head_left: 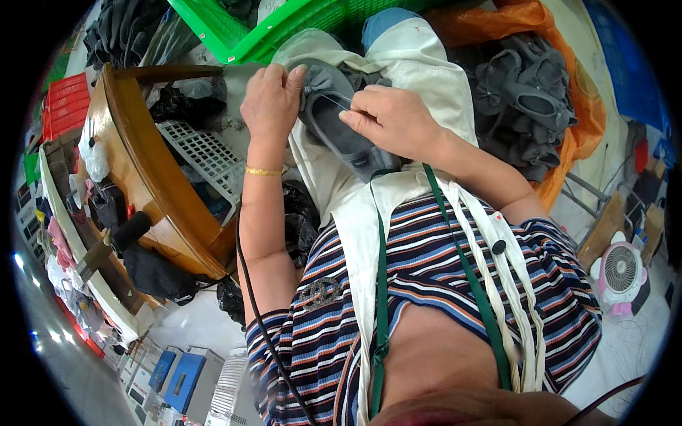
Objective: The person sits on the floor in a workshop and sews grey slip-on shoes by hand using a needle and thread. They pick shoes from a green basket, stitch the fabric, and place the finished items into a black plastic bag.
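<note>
At upper centre of the frame a grey shoe (341, 128) lies on the cream apron (419, 78), its long axis running from upper left to lower right. The left hand (273, 99) clamps its grip on the toe end; the right hand (391, 121) pinches the opening rim, both touching it equally close.

We record bright, even, diffuse light with soft shadows only. Strong fisheye bending curves straight edges near the black circular rim. Centre is sharp; lower edge, close to the lens, is blurred. Small glare spots at lower left.
</note>
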### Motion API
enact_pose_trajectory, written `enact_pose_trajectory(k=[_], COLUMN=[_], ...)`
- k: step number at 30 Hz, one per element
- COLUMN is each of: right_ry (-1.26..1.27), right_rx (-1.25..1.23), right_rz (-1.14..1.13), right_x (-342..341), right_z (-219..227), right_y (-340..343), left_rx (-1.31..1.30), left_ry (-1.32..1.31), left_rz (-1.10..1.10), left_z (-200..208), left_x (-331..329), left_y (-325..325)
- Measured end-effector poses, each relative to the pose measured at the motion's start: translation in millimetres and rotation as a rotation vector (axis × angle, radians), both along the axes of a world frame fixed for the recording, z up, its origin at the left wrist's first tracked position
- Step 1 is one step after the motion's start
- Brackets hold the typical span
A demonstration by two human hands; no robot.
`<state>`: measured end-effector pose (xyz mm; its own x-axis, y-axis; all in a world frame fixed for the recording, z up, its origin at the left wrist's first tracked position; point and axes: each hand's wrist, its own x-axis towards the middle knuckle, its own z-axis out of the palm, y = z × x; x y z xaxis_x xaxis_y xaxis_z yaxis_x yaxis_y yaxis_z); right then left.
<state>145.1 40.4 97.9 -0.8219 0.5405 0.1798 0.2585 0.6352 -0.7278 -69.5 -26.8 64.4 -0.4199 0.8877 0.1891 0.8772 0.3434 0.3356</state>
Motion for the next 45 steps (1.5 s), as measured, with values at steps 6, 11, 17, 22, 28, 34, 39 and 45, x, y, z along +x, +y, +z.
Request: enact_pose_trajectory(k=[6, 11, 17, 22, 28, 34, 39, 45], right_ry=[-0.02, -0.046, 0.114, 0.149, -0.009, -0.126, -0.16, -0.164], right_rx=[0.01, 0.078, -0.263, -0.853, -0.699, -0.618, -0.544, -0.466], right_rz=[0.116, 0.126, -0.055, 0.019, 0.015, 0.058, 0.083, 0.101], right_x=[-2.5, -0.6, 4.8, -6.5, -19.7, -30.9, -32.2, -30.5], right_z=[2.2, -1.7, 5.9, 7.0, 1.5, -11.8, -19.1, -18.1], right_y=[-20.4, -25.9, -3.3, 11.4, 12.4, 16.2, 13.2, 12.8], left_rx=[-0.223, -0.285, -0.083, 0.02, 0.091, 0.16, 0.153, 0.159], left_ry=[0.099, -0.014, -0.626, -0.99, -1.064, -1.168, -1.169, -1.185], left_rz=[-0.128, -0.001, 0.236, 0.292, 0.249, 0.287, 0.308, 0.31], left_z=[41.6, 32.3, 8.9, 8.5, 17.9, 12.1, 7.1, 3.8], left_x=[31.4, 24.1, 9.3, 11.8, 25.6, 25.3, 28.4, 30.8], left_y=[8.2, 13.4, -8.5, -14.3, -26.2, -28.5, -33.4, -34.2])
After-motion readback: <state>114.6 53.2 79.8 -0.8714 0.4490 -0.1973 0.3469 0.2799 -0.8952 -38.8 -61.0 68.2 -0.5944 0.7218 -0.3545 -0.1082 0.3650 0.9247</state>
